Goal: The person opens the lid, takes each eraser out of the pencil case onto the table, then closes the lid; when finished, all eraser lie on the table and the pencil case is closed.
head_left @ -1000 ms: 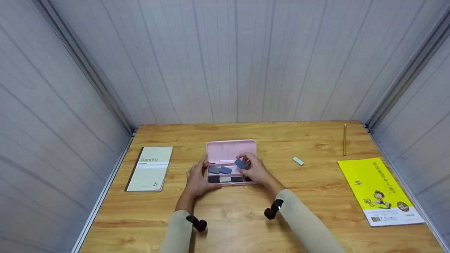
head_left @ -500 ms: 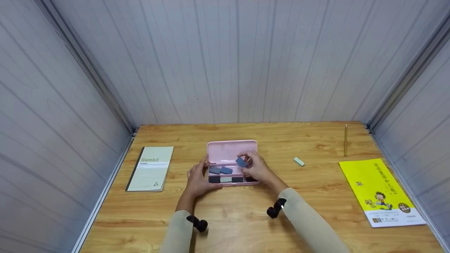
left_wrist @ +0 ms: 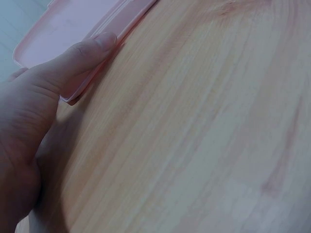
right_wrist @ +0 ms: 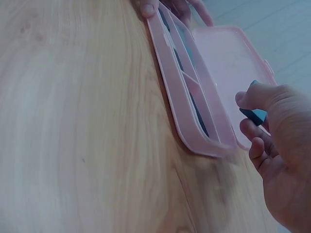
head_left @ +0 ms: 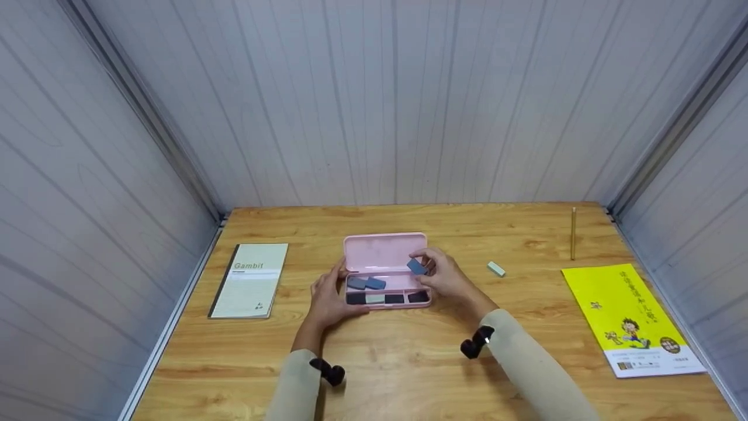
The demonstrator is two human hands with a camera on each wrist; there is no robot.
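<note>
An open pink pencil case [head_left: 385, 251] lies mid-table with its lid tipped back. My left hand [head_left: 327, 298] holds its left end, thumb along the front wall and fingers behind, as the thumb [left_wrist: 90, 51] shows in the left wrist view. Pinched between the thumb and fingers of my right hand [head_left: 447, 278] is a blue eraser [head_left: 416, 266], raised above the case's right end. Two blue-grey eraser-like blocks [head_left: 375, 283] lie in the back compartment. The front row holds dark blocks [head_left: 356, 298] and a white block [head_left: 375, 299]; another dark block [head_left: 418, 296] sits in the small right compartment.
A small pale green-white eraser [head_left: 496, 269] lies right of the case. Farther right are a pencil [head_left: 573, 234] and a yellow booklet [head_left: 631, 316]. On the left lies a notebook [head_left: 248, 286]. Panel walls [head_left: 374, 105] enclose the wooden table [head_left: 397, 374].
My right hand has shifted to the right with the blue eraser, uncovering the dark block in the small right compartment. The left hand and the case have stayed put.
</note>
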